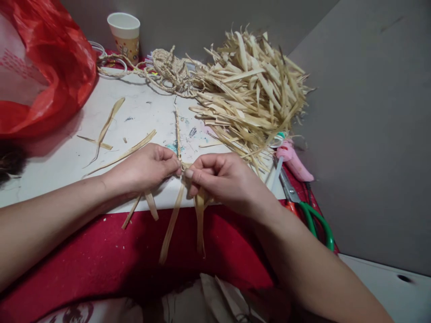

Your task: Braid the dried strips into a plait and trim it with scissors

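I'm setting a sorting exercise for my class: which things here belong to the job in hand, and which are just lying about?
Likely part of the job:
braided cord, at the left hand;
hanging strips, at the right hand;
pile of strips;
coiled cord.

Apparently just lying about:
paper cup;
red plastic bag;
pink tool;
scissors, untouched.

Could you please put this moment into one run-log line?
left hand: pinching braid end | right hand: fingering dry strips | beyond: strip pile, rope, cup | far right: scissors
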`<state>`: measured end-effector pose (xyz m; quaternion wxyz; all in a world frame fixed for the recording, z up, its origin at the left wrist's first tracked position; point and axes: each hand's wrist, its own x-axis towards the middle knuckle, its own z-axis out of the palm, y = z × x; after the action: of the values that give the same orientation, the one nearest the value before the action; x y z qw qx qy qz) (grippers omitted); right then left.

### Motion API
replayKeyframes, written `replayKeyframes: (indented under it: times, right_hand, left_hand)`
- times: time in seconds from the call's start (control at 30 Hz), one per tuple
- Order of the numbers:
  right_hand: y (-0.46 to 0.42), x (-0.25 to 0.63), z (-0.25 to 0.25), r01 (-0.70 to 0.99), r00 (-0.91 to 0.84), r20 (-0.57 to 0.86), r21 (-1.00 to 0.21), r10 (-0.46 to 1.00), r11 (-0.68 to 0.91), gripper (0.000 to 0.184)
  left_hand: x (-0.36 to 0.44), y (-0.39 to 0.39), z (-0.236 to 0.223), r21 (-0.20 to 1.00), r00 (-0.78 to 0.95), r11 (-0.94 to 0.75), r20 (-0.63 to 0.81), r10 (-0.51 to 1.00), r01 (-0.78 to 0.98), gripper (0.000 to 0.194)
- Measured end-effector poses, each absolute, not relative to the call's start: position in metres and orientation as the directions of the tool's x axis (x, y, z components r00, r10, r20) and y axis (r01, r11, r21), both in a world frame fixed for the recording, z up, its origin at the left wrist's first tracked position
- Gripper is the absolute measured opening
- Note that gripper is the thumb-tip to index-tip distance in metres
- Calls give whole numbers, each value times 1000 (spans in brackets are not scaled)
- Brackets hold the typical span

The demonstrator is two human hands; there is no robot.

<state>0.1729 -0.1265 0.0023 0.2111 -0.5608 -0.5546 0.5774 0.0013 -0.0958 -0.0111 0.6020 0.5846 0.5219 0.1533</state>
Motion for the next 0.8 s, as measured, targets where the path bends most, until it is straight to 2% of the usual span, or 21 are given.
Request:
replayKeyframes:
  times: [0.07,0.13,0.23,0.33,0.43,0.5,0.57,0.63,0.67,0.73,0.8]
  right_hand:
    - [-131,166,0,341,-280,-423,-883,862,-323,28]
    - [-135,163,-2,352,-287,-390,-892,875,-283,30]
    - [-137,163,-7,455,-297,-283,-881,912,-125,30]
    - [-138,164,-13,572,-296,-149,-819,944,50,27]
    - [-141,163,-12,645,-301,-61,-748,952,156,27]
    - [-145,163,-5,648,-400,-65,-725,914,231,29]
    - [-149,168,7,597,-551,-127,-751,825,282,32]
    - [-149,176,20,530,-593,-164,-817,788,228,36]
    - [-147,180,24,503,-541,-161,-848,825,165,37]
    - [-139,188,27,424,-325,-112,-905,939,38,36]
    - [-129,191,20,320,-142,-89,-947,986,-40,30]
  left_hand:
    - [2,-97,-10,870,406,305,-457,791,386,23]
    - [3,-98,-9,876,413,358,-470,780,323,26]
    - [4,-98,-9,867,452,452,-497,741,212,33]
    - [4,-98,-8,849,480,506,-509,714,148,37]
    - [4,-97,-9,845,470,523,-508,722,110,35]
    - [3,-96,-9,829,475,551,-523,708,91,31]
    - [2,-94,-8,803,484,590,-551,680,85,24]
    - [0,-91,-7,778,491,621,-577,653,89,17]
    - [-1,-90,-6,768,499,633,-586,639,92,15]
    - [-3,-88,-4,754,520,651,-594,614,93,14]
    - [-4,-87,-4,750,542,655,-588,600,89,13]
